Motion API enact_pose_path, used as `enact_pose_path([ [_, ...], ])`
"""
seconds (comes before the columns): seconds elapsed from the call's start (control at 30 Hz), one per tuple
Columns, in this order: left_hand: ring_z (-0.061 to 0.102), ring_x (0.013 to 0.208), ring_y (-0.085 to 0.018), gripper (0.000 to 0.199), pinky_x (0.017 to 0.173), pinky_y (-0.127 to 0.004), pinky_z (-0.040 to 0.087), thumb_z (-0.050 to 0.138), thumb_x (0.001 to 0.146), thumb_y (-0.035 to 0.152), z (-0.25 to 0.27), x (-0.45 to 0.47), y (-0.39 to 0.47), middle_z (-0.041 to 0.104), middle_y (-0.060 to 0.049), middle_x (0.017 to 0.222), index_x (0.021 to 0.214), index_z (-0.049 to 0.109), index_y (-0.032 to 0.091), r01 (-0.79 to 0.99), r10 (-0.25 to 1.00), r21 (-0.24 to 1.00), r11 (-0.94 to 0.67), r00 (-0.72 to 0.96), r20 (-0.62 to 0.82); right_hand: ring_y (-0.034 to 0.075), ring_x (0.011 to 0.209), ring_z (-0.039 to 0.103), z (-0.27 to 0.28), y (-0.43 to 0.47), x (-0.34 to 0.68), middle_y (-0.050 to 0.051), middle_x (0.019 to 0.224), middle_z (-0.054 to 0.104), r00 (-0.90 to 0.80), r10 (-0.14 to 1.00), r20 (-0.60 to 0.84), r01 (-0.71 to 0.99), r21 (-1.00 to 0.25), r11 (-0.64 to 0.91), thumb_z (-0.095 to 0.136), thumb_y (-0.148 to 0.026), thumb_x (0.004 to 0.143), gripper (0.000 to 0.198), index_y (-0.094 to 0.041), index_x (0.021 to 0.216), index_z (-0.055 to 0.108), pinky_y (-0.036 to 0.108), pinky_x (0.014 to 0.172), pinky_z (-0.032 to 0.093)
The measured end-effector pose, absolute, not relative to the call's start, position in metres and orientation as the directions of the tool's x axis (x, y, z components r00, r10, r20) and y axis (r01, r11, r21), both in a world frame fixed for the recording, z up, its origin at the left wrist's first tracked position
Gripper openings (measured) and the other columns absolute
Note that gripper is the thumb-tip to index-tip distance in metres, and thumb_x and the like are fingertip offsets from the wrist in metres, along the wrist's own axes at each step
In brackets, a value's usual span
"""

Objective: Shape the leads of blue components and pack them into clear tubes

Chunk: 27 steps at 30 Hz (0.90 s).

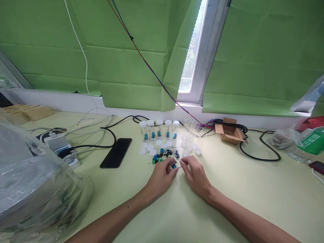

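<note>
Between the thumb and fingers of my left hand [163, 173] is a small blue-and-black part [174, 165], held just above the table. My right hand [195, 173] is close by on the right, its fingertips pinched on a thin metal piece [180, 167] that points towards the part. Just beyond my hands lies a cluster of loose small parts [157, 158] in blue, green and black. White caps [152, 153] are scattered behind them. Farther back stand several capped clear tubes [159, 130], each with a blue part inside. Uncapped clear tubes [187, 135] stand to their right.
A black phone [115, 153] lies left of the parts, near a power strip [68, 155] with cables. A large plastic bag [37, 189] fills the left front. An open cardboard box [230, 132], black cable [260, 158] and a clear bottle with a green label [310, 143] are on the right.
</note>
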State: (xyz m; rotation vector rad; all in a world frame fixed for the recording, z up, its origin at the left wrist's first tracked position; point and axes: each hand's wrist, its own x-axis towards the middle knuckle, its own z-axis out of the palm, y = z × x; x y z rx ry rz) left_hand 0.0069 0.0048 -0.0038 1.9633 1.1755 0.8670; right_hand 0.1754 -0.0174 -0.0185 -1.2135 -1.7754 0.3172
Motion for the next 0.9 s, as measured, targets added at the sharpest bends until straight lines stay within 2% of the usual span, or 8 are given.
enact_pose_path([
  [0.17, 0.048, 0.059, -0.013, 0.014, 0.056, -0.026, 0.036, 0.055, 0.087, 0.032, -0.0008, 0.0075, 0.0026, 0.057, 0.002, 0.068, 0.084, 0.062, 0.02, 0.485, 0.872, 0.752, -0.446, 0.424, 0.244, 0.018, 0.077, 0.059, -0.0161, -0.0212, 0.176, 0.004, 0.085, 0.065, -0.033, 0.843, 0.537, 0.496, -0.723, 0.48, 0.045, -0.026, 0.098, 0.017, -0.018, 0.103, 0.059, 0.029, 0.071, 0.047],
  [0.33, 0.05, 0.064, -0.014, 0.012, 0.058, -0.026, 0.036, 0.057, 0.087, 0.027, -0.0019, 0.0081, 0.0003, 0.055, 0.0, 0.071, 0.085, 0.066, 0.02, 0.473, 0.828, 0.711, -0.521, 0.484, 0.284, 0.016, 0.069, 0.057, -0.0152, -0.0231, 0.1757, 0.001, 0.076, 0.063, -0.05, 0.825, 0.563, 0.458, -0.721, 0.52, 0.047, -0.026, 0.096, 0.018, -0.017, 0.109, 0.057, 0.029, 0.069, 0.047],
  [0.57, 0.05, 0.067, -0.016, 0.017, 0.059, -0.027, 0.036, 0.055, 0.087, 0.024, -0.0016, 0.0089, -0.0013, 0.057, -0.002, 0.073, 0.09, 0.072, 0.021, 0.464, 0.79, 0.683, -0.565, 0.542, 0.285, 0.016, 0.066, 0.057, -0.0152, -0.0242, 0.175, 0.001, 0.072, 0.062, -0.073, 0.826, 0.559, 0.447, -0.722, 0.528, 0.047, -0.027, 0.096, 0.016, -0.018, 0.103, 0.058, 0.03, 0.065, 0.047],
  [0.9, 0.052, 0.07, -0.017, 0.013, 0.062, -0.028, 0.038, 0.057, 0.085, 0.02, -0.0035, 0.0088, -0.0018, 0.056, -0.002, 0.076, 0.089, 0.069, 0.021, 0.497, 0.776, 0.638, -0.588, 0.569, 0.272, 0.015, 0.063, 0.054, -0.0181, -0.0241, 0.1755, 0.001, 0.07, 0.058, -0.059, 0.825, 0.563, 0.4, -0.744, 0.536, 0.047, -0.026, 0.096, 0.015, -0.019, 0.088, 0.057, 0.028, 0.062, 0.046],
])
